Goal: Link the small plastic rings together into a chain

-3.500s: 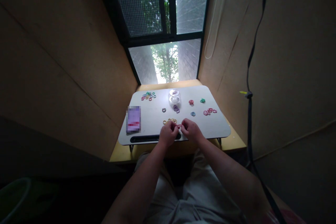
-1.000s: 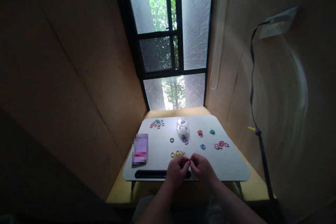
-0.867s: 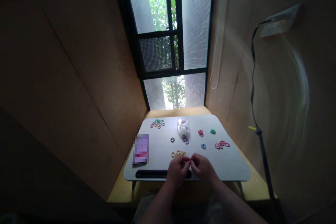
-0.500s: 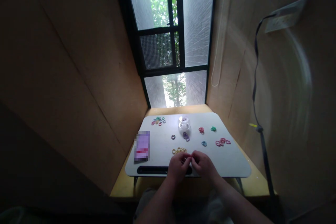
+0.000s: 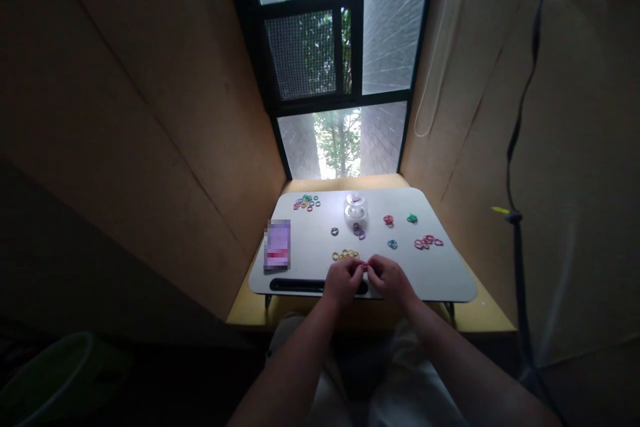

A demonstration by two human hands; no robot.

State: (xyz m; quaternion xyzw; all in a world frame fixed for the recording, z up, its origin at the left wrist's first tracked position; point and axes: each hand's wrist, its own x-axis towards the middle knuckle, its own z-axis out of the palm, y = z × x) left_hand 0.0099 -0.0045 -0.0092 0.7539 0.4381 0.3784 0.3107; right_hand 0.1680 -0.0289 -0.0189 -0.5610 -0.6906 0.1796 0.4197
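Observation:
My left hand [image 5: 345, 279] and my right hand [image 5: 389, 275] meet over the near part of the white lap table [image 5: 310, 240]. Between their pinched fingertips is a small red band [image 5: 365, 265], mostly hidden by the fingers. Just beyond my left hand lies a cluster of yellow bands [image 5: 345, 254]. Farther off are purple bands [image 5: 359, 231] and a single dark band [image 5: 335, 231]. To the right sit blue bands [image 5: 393, 244], red bands [image 5: 389, 220], green bands [image 5: 412, 218] and pinkish-red bands [image 5: 428, 242].
A clear plastic container [image 5: 355, 211] stands at the back middle. Mixed bands [image 5: 307, 203] lie at the back left, above a purple packet [image 5: 277, 245]. A black slot [image 5: 297, 285] runs along the near edge. A black cable [image 5: 520, 280] hangs at the right.
My view has tilted down, so the table appears higher. Both hands stay together at the same place on it, and the red band shows more between the fingertips.

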